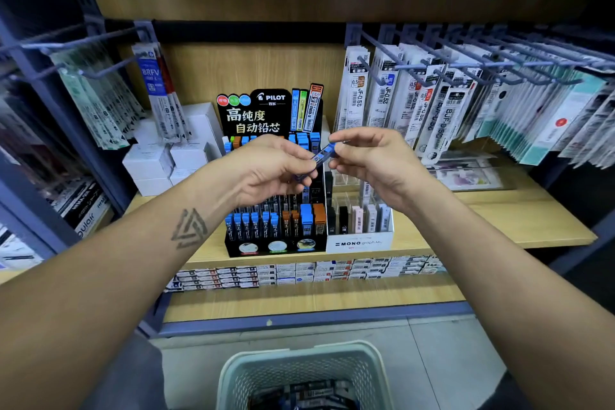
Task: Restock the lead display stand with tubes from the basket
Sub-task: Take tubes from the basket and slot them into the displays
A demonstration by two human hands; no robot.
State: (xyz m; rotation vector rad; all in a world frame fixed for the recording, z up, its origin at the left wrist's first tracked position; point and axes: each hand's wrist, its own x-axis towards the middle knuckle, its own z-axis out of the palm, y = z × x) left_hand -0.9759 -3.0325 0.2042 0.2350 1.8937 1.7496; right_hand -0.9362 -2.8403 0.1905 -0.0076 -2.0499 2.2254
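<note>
A black tiered lead display stand [253,248] stands on the wooden shelf, holding rows of blue and orange lead tubes. In front of its upper rows, my left hand [266,170] and my right hand [369,160] both pinch one blue lead tube [322,154], which lies tilted between them. The left fingers hold its lower end and the right fingers its upper end. A pale green mesh basket [362,363] sits on the floor below, with dark lead tubes [309,393] inside.
A white MONO display box [359,243] with tubes stands right of the stand. White boxes [156,163] are stacked to the left. Hooks with hanging refill packs [416,100] jut out on both sides and above. Flat boxes [299,271] line the lower shelf.
</note>
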